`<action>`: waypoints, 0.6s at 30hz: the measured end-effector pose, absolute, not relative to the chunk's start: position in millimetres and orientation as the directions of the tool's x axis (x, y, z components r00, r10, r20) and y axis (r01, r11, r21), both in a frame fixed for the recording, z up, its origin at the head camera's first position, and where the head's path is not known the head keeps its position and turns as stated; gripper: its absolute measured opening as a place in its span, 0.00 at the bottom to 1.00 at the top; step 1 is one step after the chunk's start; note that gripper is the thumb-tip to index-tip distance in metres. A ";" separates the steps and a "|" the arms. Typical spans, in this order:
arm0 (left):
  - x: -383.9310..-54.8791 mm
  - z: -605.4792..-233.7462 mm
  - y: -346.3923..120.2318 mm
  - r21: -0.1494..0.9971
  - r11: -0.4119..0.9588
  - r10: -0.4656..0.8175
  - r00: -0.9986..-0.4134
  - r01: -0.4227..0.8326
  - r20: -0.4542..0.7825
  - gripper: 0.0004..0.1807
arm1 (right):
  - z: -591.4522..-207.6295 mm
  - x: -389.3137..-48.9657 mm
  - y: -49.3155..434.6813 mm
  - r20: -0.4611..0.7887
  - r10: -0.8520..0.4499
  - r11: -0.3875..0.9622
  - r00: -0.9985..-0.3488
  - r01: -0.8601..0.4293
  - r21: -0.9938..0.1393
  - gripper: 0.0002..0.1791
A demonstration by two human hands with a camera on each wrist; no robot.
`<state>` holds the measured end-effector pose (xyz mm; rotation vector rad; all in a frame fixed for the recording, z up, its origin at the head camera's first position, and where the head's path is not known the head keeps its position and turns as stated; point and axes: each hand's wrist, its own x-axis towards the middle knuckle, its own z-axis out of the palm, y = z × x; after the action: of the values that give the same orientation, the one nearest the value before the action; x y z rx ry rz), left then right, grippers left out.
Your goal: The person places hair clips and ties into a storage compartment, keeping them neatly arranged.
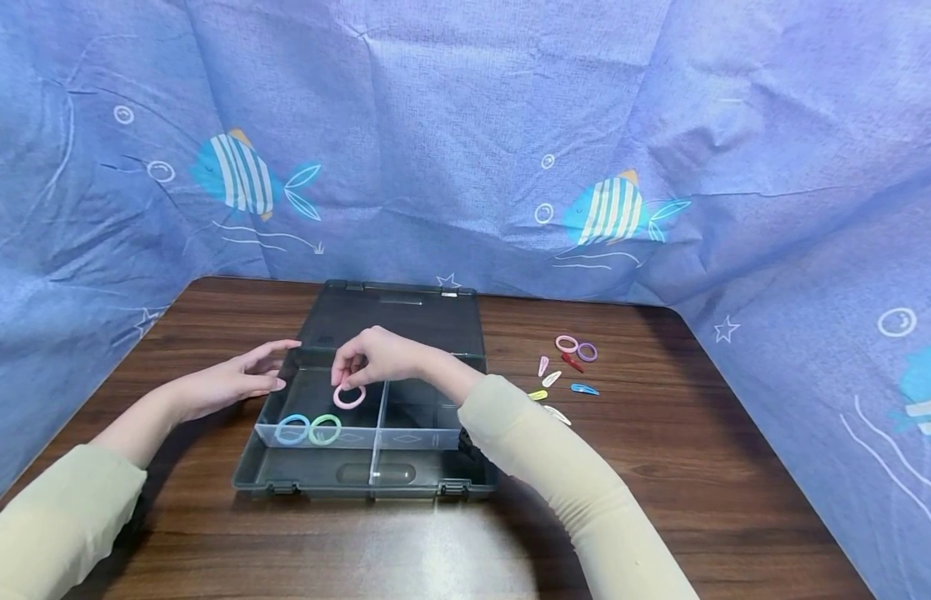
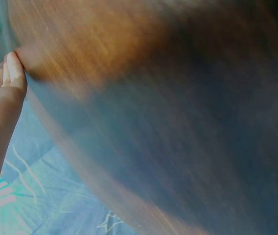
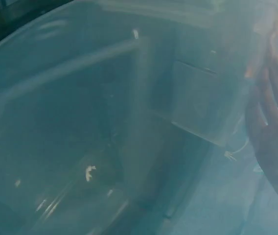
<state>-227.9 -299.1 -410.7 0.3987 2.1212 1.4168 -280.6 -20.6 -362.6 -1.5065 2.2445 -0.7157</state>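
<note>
A dark translucent plastic box [image 1: 315,490] with dividers lies with its lid [image 1: 412,321] folded back on the table. Over the back left compartment, my right hand [image 1: 382,357] pinches a pink hair tie [image 1: 348,407] between thumb and fingers. A blue hair tie [image 1: 292,417] and a green hair tie [image 1: 326,416] sit side by side near the front divider of that compartment. My left hand [image 1: 228,385] is at the box's left side, fingers extended along the edge. The right wrist view shows the right hand [image 3: 276,122] hazily through the plastic.
Right of the box, a pink hair tie [image 1: 566,337] and a purple hair tie [image 1: 588,344] lie near several snap hair clips, among them a red clip [image 1: 573,362], a blue clip [image 1: 584,389] and a yellow clip [image 1: 538,395]. A blue fish-print cloth [image 1: 465,150] hangs behind the table.
</note>
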 end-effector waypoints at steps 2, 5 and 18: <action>-227.7 -410.9 -299.4 0.915 0.400 0.525 -0.803 -0.061 -0.283 0.36 | -364.9 -279.8 -21.0 -0.029 -0.932 0.310 -0.360 -0.756 -0.577 0.05; -227.4 -411.3 -299.7 0.915 0.399 0.523 -0.803 -0.064 -0.284 0.36 | -369.3 -278.8 -21.9 -0.056 -0.939 0.307 -0.339 -0.753 -0.582 0.05; -227.3 -411.0 -299.2 0.917 0.396 0.525 -0.805 -0.056 -0.276 0.36 | -383.1 -273.3 -24.1 -0.185 -0.925 0.379 -0.330 -0.807 -0.452 0.03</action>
<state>-227.3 -299.2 -411.0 0.3996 2.1210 1.4227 -273.3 -24.1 -383.1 -1.4994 2.2340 -0.3914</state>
